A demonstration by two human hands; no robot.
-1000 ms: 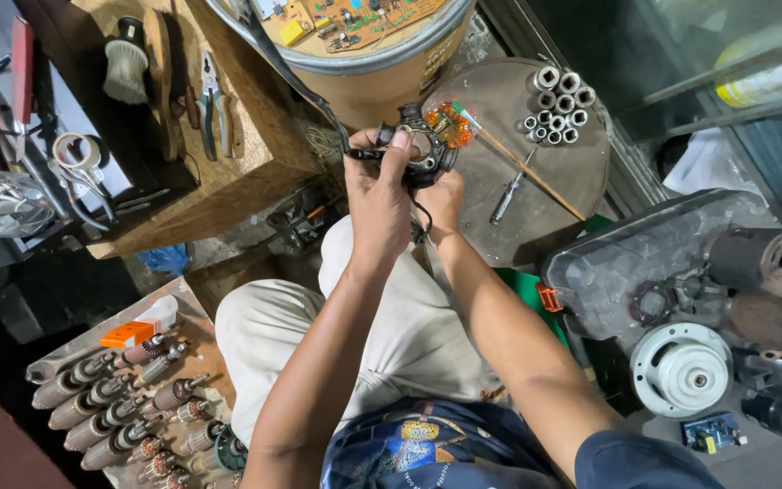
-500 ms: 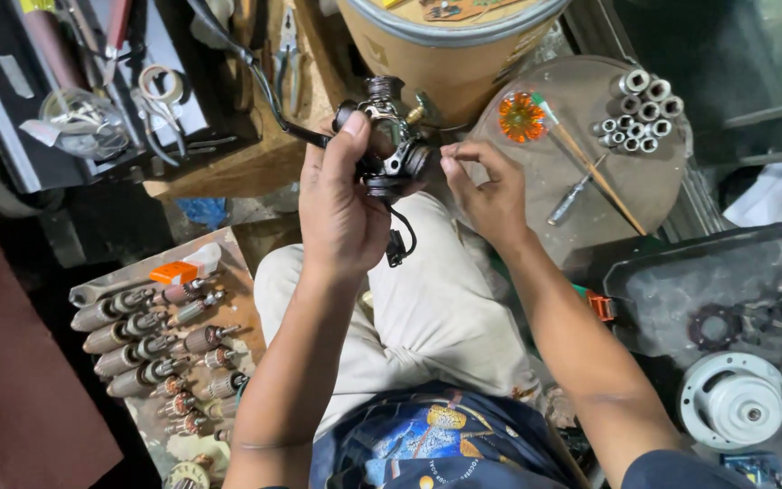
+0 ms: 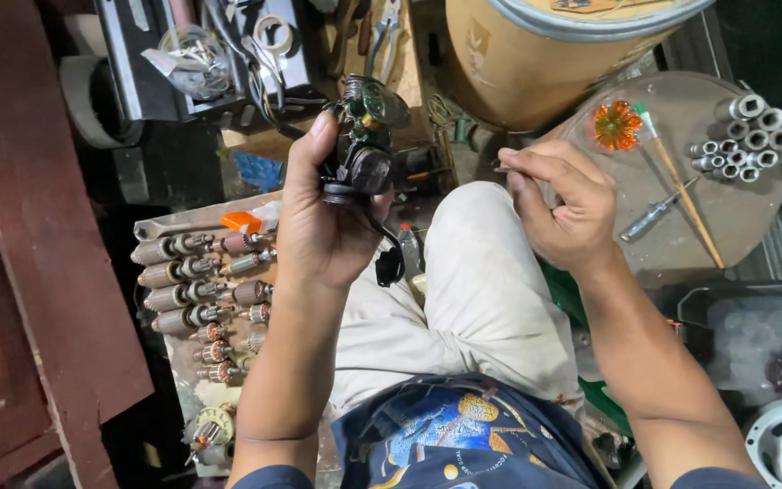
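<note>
The large brown drum (image 3: 545,54) stands at the top, and the round metal tray (image 3: 681,226) lies beside it on the right. The left hand (image 3: 323,217) is raised over the lap, its grip closed around a small dark motor part (image 3: 364,145) with a black cable hanging down. The right hand (image 3: 563,204) is apart from it, over the knee; its fingers pinch together on a very thin piece, too small to identify. Motor rotors (image 3: 196,290) lie in rows on the left.
</note>
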